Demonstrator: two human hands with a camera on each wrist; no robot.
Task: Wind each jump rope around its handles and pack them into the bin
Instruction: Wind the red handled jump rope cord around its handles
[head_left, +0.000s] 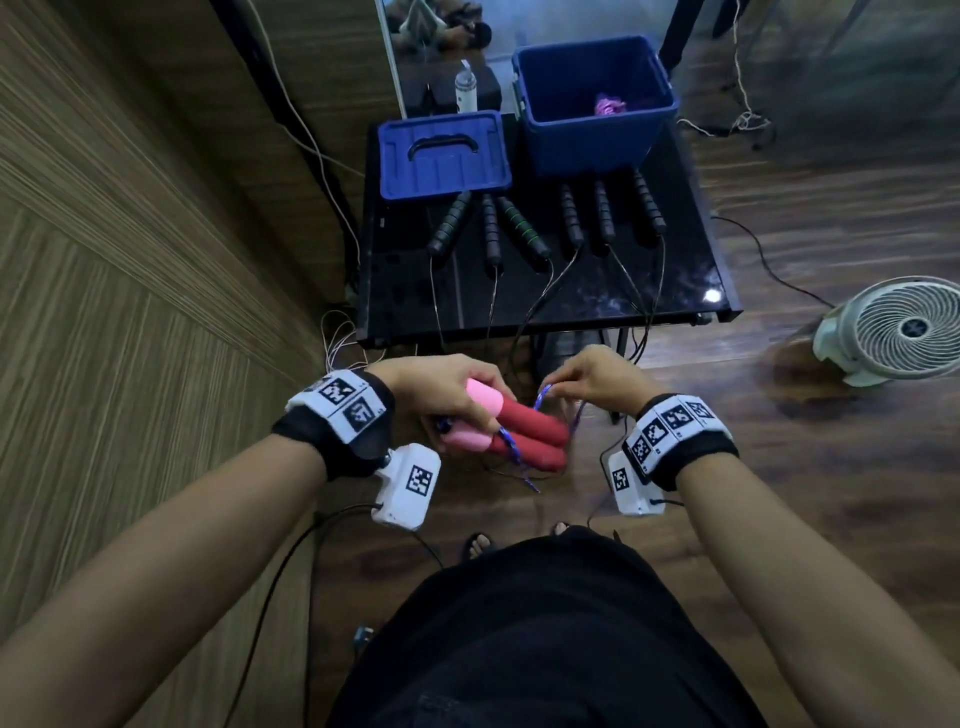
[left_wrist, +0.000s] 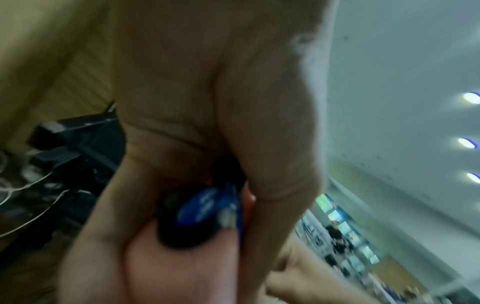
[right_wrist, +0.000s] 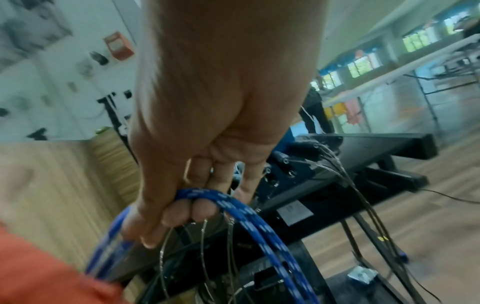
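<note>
My left hand (head_left: 447, 395) grips a pair of pink-and-red jump rope handles (head_left: 519, 436) held side by side below the table's front edge. Their blue braided rope (head_left: 511, 452) crosses the handles and runs to my right hand (head_left: 587, 382), which pinches a loop of it (right_wrist: 223, 200) beside the handle tips. In the left wrist view my curled fingers (left_wrist: 161, 205) surround a dark handle end cap with blue rope (left_wrist: 205, 207). The open blue bin (head_left: 597, 135) stands at the table's far right with a pink wound rope (head_left: 610, 106) inside.
Several black jump rope handles (head_left: 571, 215) lie in a row on the black table (head_left: 675, 291), their thin cords hanging over the front edge. The blue bin lid (head_left: 441, 156) lies left of the bin. A white fan (head_left: 904, 332) stands on the floor at right; a wood wall is at left.
</note>
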